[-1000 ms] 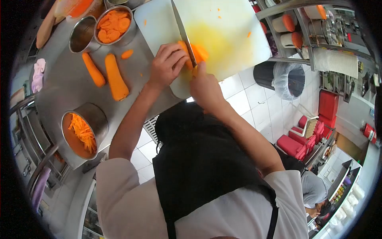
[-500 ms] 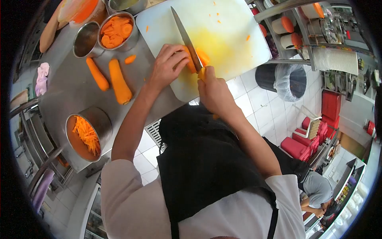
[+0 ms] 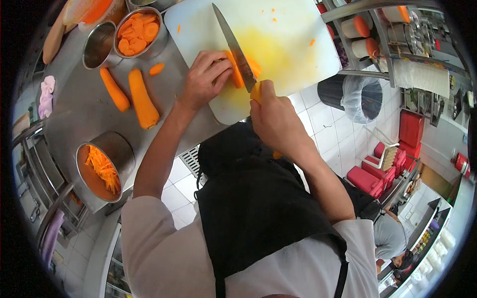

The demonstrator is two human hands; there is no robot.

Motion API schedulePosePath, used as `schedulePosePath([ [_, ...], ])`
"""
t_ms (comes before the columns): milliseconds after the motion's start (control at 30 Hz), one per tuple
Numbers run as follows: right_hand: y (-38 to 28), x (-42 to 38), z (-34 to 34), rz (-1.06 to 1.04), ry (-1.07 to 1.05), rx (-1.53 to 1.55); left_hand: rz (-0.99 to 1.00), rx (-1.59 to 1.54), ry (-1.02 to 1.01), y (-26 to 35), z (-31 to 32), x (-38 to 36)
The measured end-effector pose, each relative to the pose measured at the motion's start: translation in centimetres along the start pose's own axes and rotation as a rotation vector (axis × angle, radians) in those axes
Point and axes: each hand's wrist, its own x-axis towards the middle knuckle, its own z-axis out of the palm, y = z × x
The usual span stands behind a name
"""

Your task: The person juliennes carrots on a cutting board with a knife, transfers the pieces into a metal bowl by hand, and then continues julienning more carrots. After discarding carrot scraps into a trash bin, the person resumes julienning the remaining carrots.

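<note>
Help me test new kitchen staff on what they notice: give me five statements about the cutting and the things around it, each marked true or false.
1. The right hand grips the knife. True.
2. The left hand is inside a metal pot. False: it holds a piece of carrot on the cutting board.
3. Round carrot slices fill a metal bowl. True.
4. The large pot contains whole carrots. False: it contains thin carrot strips.
5. Two long carrots lie on the metal table. True.
</note>
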Motion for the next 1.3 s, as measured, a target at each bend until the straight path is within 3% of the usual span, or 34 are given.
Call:
schedulePosePath([
  [500,-0.3,-0.1,1.4,0.099,-0.016,-0.05,0.0,0.015,0.004,-0.1,0.1,0.0],
  [1000,2.2,0.8,2.5,-0.049,0.042,0.031,-0.014,0.03,0.008,-0.2,0.5,-0.2],
  [1300,1.1,1.0,2.9,0.059,0.008,-0.016,-0.039,0.028,0.032,-0.1,0.4,-0.3],
])
